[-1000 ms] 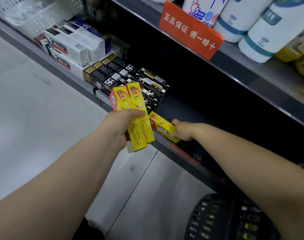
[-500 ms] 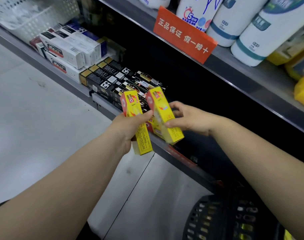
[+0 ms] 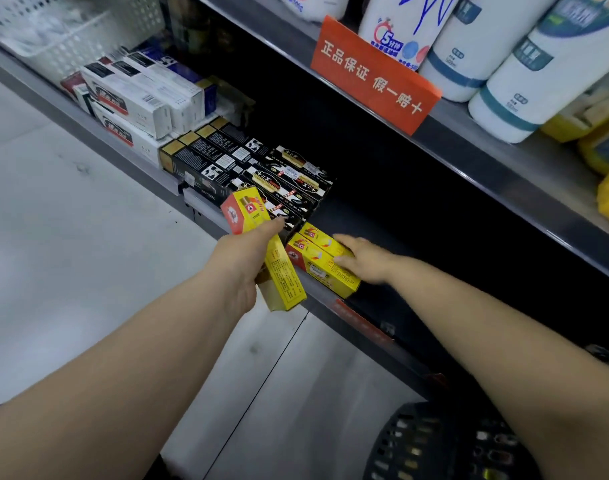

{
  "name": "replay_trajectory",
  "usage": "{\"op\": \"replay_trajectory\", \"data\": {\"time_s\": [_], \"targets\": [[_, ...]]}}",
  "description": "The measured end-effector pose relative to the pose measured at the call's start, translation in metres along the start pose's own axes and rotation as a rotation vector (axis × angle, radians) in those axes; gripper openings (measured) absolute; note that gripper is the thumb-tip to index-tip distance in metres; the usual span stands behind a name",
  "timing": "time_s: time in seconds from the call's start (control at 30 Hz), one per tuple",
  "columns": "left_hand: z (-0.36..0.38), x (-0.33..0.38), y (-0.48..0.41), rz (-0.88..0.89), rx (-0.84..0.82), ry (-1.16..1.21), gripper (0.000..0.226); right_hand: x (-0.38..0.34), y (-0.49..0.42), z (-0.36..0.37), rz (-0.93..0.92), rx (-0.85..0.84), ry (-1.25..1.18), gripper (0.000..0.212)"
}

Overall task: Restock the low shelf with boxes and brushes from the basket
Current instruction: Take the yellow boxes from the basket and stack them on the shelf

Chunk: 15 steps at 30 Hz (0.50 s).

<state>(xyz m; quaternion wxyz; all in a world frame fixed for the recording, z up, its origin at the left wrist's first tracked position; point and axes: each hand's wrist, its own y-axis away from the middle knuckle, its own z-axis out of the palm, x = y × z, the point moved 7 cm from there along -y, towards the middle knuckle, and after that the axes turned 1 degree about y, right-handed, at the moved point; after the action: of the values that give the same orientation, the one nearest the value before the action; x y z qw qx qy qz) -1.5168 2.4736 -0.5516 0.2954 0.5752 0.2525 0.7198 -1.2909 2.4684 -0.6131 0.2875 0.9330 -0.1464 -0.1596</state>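
Since half a second before, the right grip (image 3: 365, 259) had come down out of the air to the front edge of the low shelf (image 3: 348, 317), where two yellow boxes (image 3: 316, 263) lay side by side and touching, just right of the black boxes (image 3: 226, 161). Its fingers lay fairly straight across the tops of the two, pinching nothing. The left grip (image 3: 240, 258), just outside that front edge, curled round a third yellow box (image 3: 284, 275) held tilted with its red end up, and the black basket (image 3: 434, 445) stood on the floor below.
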Motion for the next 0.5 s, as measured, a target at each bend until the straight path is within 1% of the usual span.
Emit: {"op": "replay_trajectory", "data": {"time_s": [0.1, 0.13, 0.17, 0.3, 0.4, 0.43, 0.47, 0.5], "targets": [[0.000, 0.001, 0.001, 0.000, 0.001, 0.015, 0.030, 0.018, 0.003, 0.005, 0.135, -0.056, 0.046, 0.096], [0.001, 0.000, 0.001, -0.002, -0.008, 0.008, 0.030, 0.023, 0.006, 0.008, 0.163, -0.090, 0.083, 0.105], [0.003, -0.001, 0.002, -0.006, -0.021, -0.005, 0.029, 0.025, 0.009, 0.012, 0.170, -0.111, 0.103, 0.108], [0.010, -0.006, 0.004, -0.042, -0.085, -0.043, 0.026, 0.019, 0.013, 0.020, 0.112, -0.102, 0.071, 0.096], [0.012, -0.006, 0.003, -0.034, -0.103, -0.082, 0.026, 0.005, 0.020, -0.001, 0.096, -0.080, 0.172, 0.096], [0.012, -0.006, 0.003, -0.022, -0.101, -0.089, 0.025, -0.006, 0.025, -0.013, 0.049, -0.061, 0.143, 0.090], [0.012, -0.005, 0.003, -0.008, -0.099, -0.083, 0.023, -0.021, 0.032, -0.022, -0.031, -0.081, 0.039, 0.081], [0.013, -0.003, 0.003, 0.005, -0.098, -0.071, 0.021, -0.038, 0.042, -0.027, -0.120, -0.149, -0.136, 0.073]]}}
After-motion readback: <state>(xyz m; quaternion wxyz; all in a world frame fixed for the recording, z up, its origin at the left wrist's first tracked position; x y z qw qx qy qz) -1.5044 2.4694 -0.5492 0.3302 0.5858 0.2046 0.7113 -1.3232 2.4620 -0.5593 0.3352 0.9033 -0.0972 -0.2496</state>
